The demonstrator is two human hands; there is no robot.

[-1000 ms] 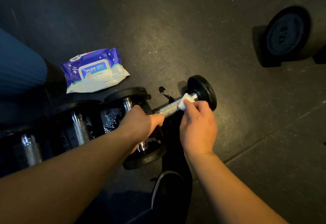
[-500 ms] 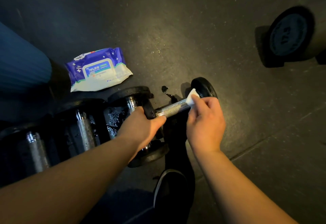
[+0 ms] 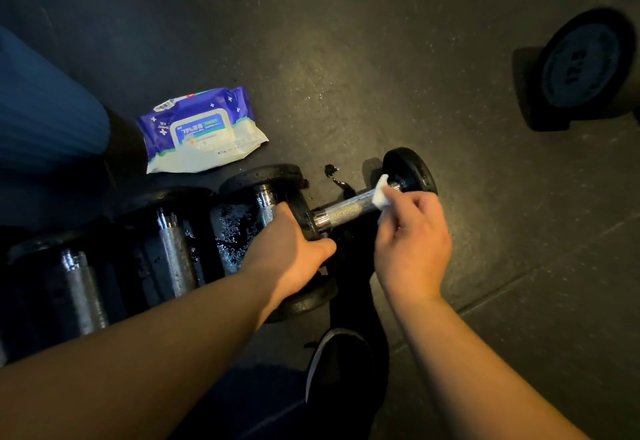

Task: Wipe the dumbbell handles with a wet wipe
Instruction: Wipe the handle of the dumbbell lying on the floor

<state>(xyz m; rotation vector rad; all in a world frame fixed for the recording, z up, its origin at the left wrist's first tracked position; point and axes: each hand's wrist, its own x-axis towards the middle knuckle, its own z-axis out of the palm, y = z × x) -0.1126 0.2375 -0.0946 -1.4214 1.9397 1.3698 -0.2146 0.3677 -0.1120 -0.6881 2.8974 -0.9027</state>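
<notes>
So from the head cam I'm looking down at a dark rubber gym floor. My right hand has its fingers pinched around a small white wet wipe, and the wipe is pressed on the far end of a knurled chrome dumbbell handle, right up against the outer black weight head. That dumbbell lies pointing away to the right, with its near head tucked under my other hand.

My left hand is curled over that near head, thumb pointing toward the handle, so it's gripping the weight. I can't see the fingertips on the far side.

To the left there's a row of three more dumbbells side by side, touching or nearly touching, their chrome handles running toward me. The black heads nearest my left hand look wet and speckled with droplets.

The blue and white wet wipe pack lies flat on the floor just behind the row, lid flap closed as far as I can tell. A little dark splotch sits on the floor just behind the handle I'm wiping.

Far right, well apart from everything, another big dumbbell stands with its round face toward me. My dark shoe is at the bottom between my arms, and a blue pant leg is on the left.
</notes>
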